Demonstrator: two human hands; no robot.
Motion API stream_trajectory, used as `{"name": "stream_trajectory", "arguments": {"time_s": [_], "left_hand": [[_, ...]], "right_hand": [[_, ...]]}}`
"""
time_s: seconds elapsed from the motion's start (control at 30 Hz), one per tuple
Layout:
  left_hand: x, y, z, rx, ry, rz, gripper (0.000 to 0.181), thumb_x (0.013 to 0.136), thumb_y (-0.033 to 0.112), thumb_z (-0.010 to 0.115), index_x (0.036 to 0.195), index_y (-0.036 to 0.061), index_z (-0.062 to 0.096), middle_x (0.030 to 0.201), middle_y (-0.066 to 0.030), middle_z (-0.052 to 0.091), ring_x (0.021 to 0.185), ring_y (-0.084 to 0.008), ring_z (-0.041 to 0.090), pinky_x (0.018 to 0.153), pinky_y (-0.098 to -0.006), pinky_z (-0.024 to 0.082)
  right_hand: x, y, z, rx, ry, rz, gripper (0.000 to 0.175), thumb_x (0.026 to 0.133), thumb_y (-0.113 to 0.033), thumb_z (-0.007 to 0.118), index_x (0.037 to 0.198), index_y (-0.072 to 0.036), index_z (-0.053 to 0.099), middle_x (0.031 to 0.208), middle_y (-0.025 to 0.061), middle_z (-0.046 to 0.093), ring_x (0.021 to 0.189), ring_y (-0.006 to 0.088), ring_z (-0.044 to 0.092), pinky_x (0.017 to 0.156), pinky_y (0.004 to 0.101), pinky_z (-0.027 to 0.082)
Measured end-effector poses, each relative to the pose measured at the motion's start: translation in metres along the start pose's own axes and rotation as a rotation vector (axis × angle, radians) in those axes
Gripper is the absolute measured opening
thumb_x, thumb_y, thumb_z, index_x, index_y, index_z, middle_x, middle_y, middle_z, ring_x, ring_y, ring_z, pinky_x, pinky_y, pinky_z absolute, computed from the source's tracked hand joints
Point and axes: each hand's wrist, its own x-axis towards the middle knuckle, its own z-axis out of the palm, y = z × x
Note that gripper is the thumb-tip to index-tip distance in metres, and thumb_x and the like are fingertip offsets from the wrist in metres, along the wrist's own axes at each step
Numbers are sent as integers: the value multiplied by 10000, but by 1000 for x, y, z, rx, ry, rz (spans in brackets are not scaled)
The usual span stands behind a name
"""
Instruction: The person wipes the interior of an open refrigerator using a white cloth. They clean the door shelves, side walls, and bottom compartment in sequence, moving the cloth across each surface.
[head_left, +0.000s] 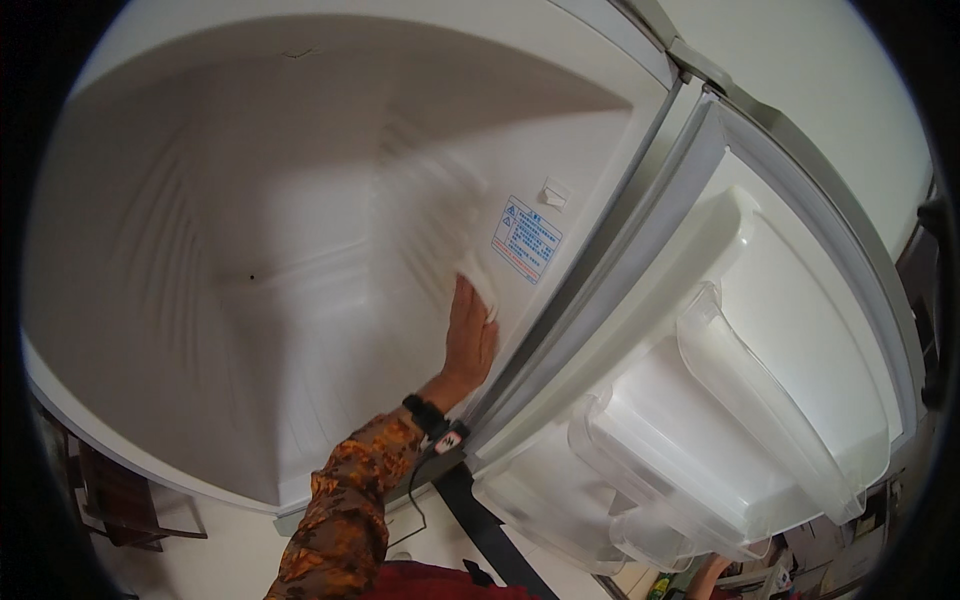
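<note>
My left hand (471, 330) presses a white cloth (480, 281) against the right inner wall (450, 217) of a refrigerator compartment. Its fingers point up and inward, and part of the cloth is hidden beneath them. A black strap (424, 414) circles the wrist over a camouflage sleeve (345, 495), with a small device and a thin cable attached. Just above and right of the hand, a warning sticker (527, 240) with blue and red writing is stuck to the wall. Higher up sits a small white door switch (553, 196). My right hand is out of view.
The refrigerator door (810, 300) stands open at the right, carrying clear plastic door bins (772, 405). Ribbed shelf supports (169, 247) line the left inner wall. A dark wooden stool (116, 495) stands at lower left. Part of a person's arm (709, 577) shows below the door.
</note>
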Motion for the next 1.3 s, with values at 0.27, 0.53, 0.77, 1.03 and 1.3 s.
{"name": "stream_trajectory", "arguments": {"time_s": [0.27, 0.53, 0.77, 1.03, 1.3], "left_hand": [[-136, 8, -8, -100, -84, -516, 444, 957, 23, 451, 1393, -56, 414, 1463, -236, 402, 1343, -323, 423, 1082, -346, 351], [19, 119, -57, -448, 22, -569, 365, 956, 37, 499, 1311, -43, 527, 1080, -47, 628, 957, -82, 540, 847, -227, 436], [167, 213, -50, -546, -78, -49, 336, 940, 25, 485, 1260, -51, 552, 1021, -56, 624, 882, -105, 543, 786, -234, 437], [217, 240, -30, -309, -251, 165, 284, 959, 110, 486, 1161, -38, 620, 1068, -53, 624, 988, -121, 535, 862, -253, 423], [225, 251, -48, -41, -438, 280, 196, 910, 89, 535, 1038, 5, 657, 1070, -98, 654, 1088, -259, 533, 921, -370, 431]], "right_hand": [[17, -6, -13, 426, 71, 256, 556, 934, -336, 528, 1345, 13, 392, 1214, 152, 528, 1102, 287, 518, 949, 409, 410], [13, -30, -27, 1602, 382, 831, 578, 940, -346, 528, 1363, 14, 367, 1202, 139, 532, 1084, 260, 533, 933, 379, 425], [70, 13, -103, 2197, 735, 812, 612, 942, -354, 535, 1391, 11, 336, 1222, 136, 513, 1094, 242, 531, 943, 352, 423], [60, 34, -164, 2157, 748, 749, 677, 935, -318, 563, 1444, 18, 270, 1347, 158, 381, 1259, 266, 407, 1071, 363, 313], [57, 28, -163, 1865, 778, 692, 813, 913, -457, 564, 1455, 43, 223, 1422, 230, 316, 1332, 341, 323, 1106, 425, 254]]}}
